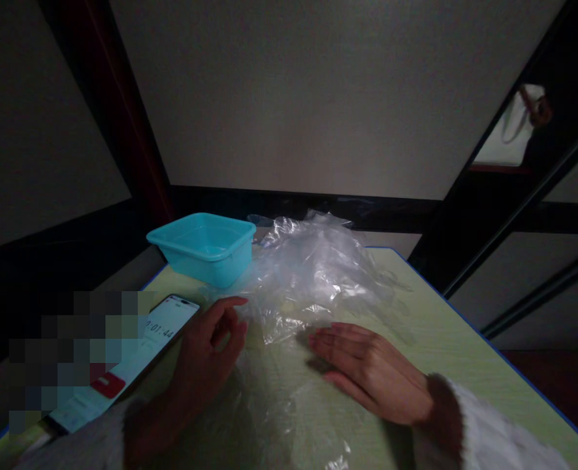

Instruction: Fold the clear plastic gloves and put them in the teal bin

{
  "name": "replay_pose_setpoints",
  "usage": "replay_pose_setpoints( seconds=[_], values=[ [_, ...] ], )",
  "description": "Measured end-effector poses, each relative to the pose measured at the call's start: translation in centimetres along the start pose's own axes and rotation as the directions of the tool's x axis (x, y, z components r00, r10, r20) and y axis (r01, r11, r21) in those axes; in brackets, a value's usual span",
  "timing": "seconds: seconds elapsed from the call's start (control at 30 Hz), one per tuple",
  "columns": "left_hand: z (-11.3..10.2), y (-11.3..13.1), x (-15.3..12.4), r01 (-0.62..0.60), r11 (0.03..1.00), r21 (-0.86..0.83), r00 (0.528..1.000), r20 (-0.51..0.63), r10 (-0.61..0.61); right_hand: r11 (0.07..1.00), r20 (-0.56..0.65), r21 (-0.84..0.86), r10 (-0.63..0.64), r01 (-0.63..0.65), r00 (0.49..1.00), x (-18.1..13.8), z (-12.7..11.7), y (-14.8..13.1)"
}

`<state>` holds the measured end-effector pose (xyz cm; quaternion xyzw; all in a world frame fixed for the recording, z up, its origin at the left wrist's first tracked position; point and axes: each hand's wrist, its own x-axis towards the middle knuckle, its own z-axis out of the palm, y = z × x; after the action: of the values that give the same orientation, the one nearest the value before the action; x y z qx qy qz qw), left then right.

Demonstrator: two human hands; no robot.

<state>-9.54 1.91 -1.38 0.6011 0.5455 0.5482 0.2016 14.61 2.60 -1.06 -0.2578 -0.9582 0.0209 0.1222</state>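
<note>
Right hand is lying palm down, fingers straight and holding nothing, on the plastic sheet spread over the green table, pinning it smooth by the look of it. Left hand is curling at the sheet's left edge, index finger out; whether it is pinching the film, I cannot tell. Just behind, a crumpled plastic pile is resting against the blue tub, with nothing showing inside. A phone is lying beside the left hand.
</note>
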Motion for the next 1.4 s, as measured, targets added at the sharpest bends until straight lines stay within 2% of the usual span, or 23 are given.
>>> replay_pose_setpoints(
  seconds=[0.07, 0.17, 0.3, 0.4, 0.5, 0.63, 0.73, 0.83, 1.0, 1.1, 1.2, 1.3, 1.4],
  values=[
    [0.1, -0.1, -0.5, -0.101, 0.991, 0.082, 0.994, 0.054, 0.097, 0.997, 0.127, 0.079, -0.015, 0.005, 0.992, 0.3, 0.3, 0.1],
    [0.3, -0.4, -1.2, -0.251, 0.954, 0.161, 0.964, 0.132, 0.231, 0.985, 0.305, 0.159, 0.012, -0.063, 0.952, 0.3, 0.5, 0.2],
    [0.6, -0.8, -1.4, -0.371, 0.906, 0.202, 0.925, 0.170, 0.340, 0.970, 0.426, 0.186, 0.064, -0.156, 0.903, -0.1, -0.2, -0.4],
    [0.6, -1.1, -1.4, -0.395, 0.895, 0.206, 0.914, 0.189, 0.359, 0.968, 0.406, 0.167, 0.108, -0.190, 0.908, -0.3, -1.1, -1.2],
    [0.6, -1.2, -1.5, -0.431, 0.884, 0.180, 0.893, 0.227, 0.389, 0.976, 0.307, 0.130, 0.130, -0.177, 0.943, -0.2, -1.7, -1.6],
    [0.7, -0.9, -2.0, -0.554, 0.827, 0.098, 0.804, 0.322, 0.501, 0.991, 0.209, 0.068, 0.098, -0.114, 0.973, 0.2, -0.9, -1.5],
    [0.9, -0.4, -2.5, -0.602, 0.798, 0.040, 0.745, 0.387, 0.543, 0.987, 0.214, 0.116, 0.088, -0.115, 0.973, 0.6, 0.2, -1.7],
    [1.1, 0.1, -3.0, -0.626, 0.778, 0.052, 0.715, 0.438, 0.546, 0.974, 0.288, 0.159, 0.109, -0.159, 0.952, 0.9, 1.0, -2.0],
    [1.1, 0.1, -3.0, -0.617, 0.766, 0.181, 0.738, 0.473, 0.482, 0.950, 0.374, 0.159, 0.193, -0.268, 0.907, 0.6, 0.9, -1.8],
    [0.9, -0.2, -2.7, -0.577, 0.781, 0.239, 0.779, 0.446, 0.440, 0.932, 0.393, 0.111, 0.278, -0.346, 0.876, 0.2, 0.5, -1.1],
    [0.9, -0.4, -2.4, -0.563, 0.787, 0.253, 0.802, 0.396, 0.447, 0.911, 0.412, 0.044, 0.357, -0.410, 0.838, -0.1, 0.3, -0.5],
    [1.0, -0.5, -2.5, -0.569, 0.790, 0.228, 0.797, 0.391, 0.460, 0.891, 0.417, -0.009, 0.415, -0.453, 0.808, -0.4, 0.4, 0.0],
    [1.1, -0.5, -2.9, -0.565, 0.805, 0.183, 0.763, 0.487, 0.425, 0.878, 0.388, -0.026, 0.450, -0.479, 0.804, -0.6, 0.6, 0.2]
  ],
)
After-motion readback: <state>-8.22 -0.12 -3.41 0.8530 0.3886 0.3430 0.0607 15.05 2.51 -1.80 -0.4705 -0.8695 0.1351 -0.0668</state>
